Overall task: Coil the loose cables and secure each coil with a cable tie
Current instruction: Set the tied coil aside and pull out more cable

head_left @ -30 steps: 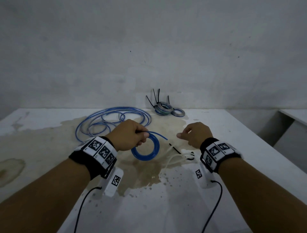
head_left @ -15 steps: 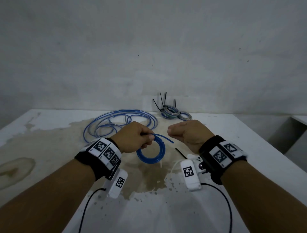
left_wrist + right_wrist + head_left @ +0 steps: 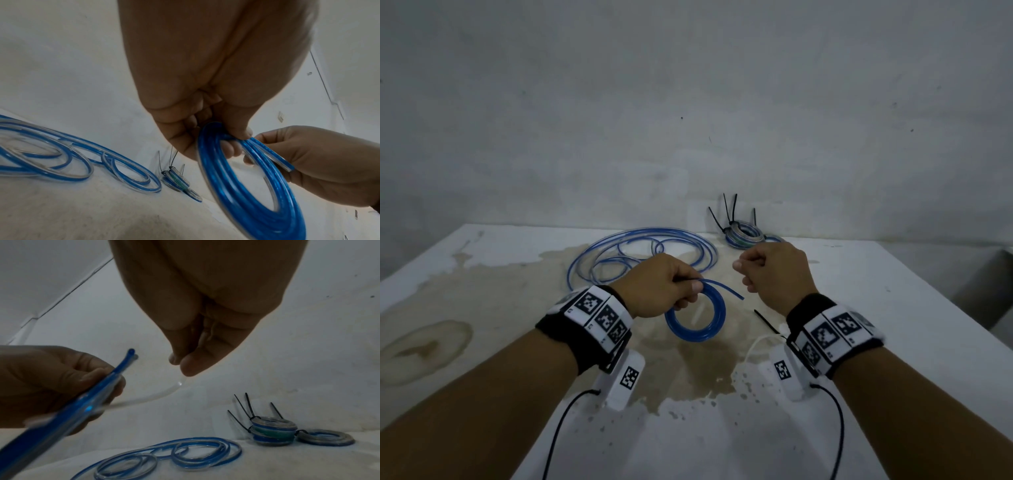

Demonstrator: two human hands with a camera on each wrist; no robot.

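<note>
My left hand (image 3: 690,291) grips a small blue cable coil (image 3: 690,337) by its top, held above the stained table (image 3: 482,274). The coil's free end sticks out to the right. In the left wrist view my thumb and fingers (image 3: 236,139) clamp the coil's turns (image 3: 246,203). My right hand (image 3: 743,270) hovers just right of the coil with its fingers curled. In the right wrist view its fingertips (image 3: 179,365) pinch a thin clear cable tie (image 3: 156,395) that curves down towards the coil (image 3: 61,418).
Loose blue and clear cable (image 3: 197,438) lies in wide loops at the back of the table. Finished coils with black ties (image 3: 743,234) sit by the wall. A black tie (image 3: 767,322) and a white tie (image 3: 756,344) lie under my right wrist. The table's edge runs down the right.
My right hand has lifted from the ties on the table up to the coil's level, now pinching a clear tie. The left hand still holds the coil.
</note>
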